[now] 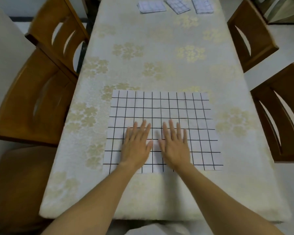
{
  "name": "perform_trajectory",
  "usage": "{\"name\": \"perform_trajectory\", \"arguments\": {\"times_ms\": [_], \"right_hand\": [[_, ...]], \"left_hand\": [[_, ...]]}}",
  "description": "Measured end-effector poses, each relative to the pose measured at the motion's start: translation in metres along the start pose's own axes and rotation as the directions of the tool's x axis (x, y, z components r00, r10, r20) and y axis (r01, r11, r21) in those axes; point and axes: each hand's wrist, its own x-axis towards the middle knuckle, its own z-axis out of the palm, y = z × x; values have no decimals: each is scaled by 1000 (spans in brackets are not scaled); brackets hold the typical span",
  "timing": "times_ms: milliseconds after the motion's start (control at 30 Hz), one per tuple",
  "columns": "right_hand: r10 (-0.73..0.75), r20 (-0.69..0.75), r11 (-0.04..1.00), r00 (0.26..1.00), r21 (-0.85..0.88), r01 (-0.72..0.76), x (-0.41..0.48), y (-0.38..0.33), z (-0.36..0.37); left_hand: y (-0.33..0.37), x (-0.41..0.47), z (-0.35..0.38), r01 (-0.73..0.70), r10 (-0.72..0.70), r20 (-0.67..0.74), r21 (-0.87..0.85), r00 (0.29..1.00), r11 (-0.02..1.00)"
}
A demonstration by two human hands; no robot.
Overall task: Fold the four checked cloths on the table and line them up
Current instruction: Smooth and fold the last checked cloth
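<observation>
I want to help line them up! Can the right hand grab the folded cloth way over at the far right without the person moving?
Probably not. The right hand lies flat on the spread checked cloth at the near end of the table, and the far right folded cloth sits at the far end. Nothing blocks the way; it just looks too far.

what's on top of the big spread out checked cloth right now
Both hands lie flat on it, palms down, side by side: the left hand and right hand. Nothing else rests on the checked cloth. The squares beneath the palms are covered.
</observation>
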Motion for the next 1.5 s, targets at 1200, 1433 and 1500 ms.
{"name": "perform_trajectory", "arguments": {"times_ms": [1200, 1433, 1500], "right_hand": [[588, 256, 572, 767, 540, -618, 69, 174, -71], [504, 180, 651, 845, 563, -509, 73, 184, -87], [502, 117, 683, 857, 555, -475, 71, 184, -92]], "left_hand": [[59, 99, 24, -10, 1, 85, 106, 996, 994], [80, 116, 22, -27, 19, 100, 75, 995, 997], [85, 118, 23, -24, 20, 92, 46, 996, 999]]}}
